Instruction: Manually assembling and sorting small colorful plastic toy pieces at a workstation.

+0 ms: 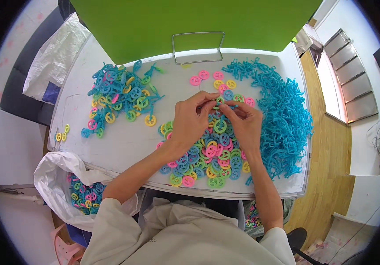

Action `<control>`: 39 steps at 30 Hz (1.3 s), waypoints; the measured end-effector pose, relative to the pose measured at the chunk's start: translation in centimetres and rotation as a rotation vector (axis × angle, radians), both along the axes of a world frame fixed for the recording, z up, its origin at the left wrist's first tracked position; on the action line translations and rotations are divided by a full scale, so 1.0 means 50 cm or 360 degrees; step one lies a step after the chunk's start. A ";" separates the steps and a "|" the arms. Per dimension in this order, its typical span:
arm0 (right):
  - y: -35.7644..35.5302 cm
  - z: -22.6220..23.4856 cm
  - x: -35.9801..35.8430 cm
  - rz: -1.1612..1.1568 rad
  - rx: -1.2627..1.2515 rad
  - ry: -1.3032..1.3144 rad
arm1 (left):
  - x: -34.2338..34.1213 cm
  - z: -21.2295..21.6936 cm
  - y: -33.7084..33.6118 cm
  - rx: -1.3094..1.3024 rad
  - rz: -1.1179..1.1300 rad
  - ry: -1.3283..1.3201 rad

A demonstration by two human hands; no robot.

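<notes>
Both my hands meet over the middle of the white table (124, 154). My left hand (189, 118) pinches a small green plastic wheel (218, 102) between thumb and fingertips. Against it, my right hand (247, 126) grips a small teal plastic piece (233, 106), mostly hidden by the fingers. Whether the two parts are joined I cannot tell. Below the hands spreads a heap of pink, yellow, green and blue wheels (211, 152). Right of it lies a large pile of loose teal pieces (285, 126). Teal pieces with wheels attached form another pile (119, 92) on the left.
A green panel (146, 26) with a wire frame (198, 32) stands at the table's far edge. Several yellow wheels (58, 136) lie near the left edge. An open white sack (48, 170) holds more coloured parts at lower left; another bag (282, 212) sits under the table, lower right.
</notes>
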State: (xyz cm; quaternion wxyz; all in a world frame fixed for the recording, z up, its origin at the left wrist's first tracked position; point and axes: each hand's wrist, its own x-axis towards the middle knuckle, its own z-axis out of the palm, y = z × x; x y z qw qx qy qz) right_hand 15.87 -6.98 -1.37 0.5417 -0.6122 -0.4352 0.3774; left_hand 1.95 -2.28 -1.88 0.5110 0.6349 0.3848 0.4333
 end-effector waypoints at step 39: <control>-0.001 0.032 0.181 -0.0648 0.0484 -0.1431 | -0.099 -0.018 0.100 0.0833 0.0018 0.0919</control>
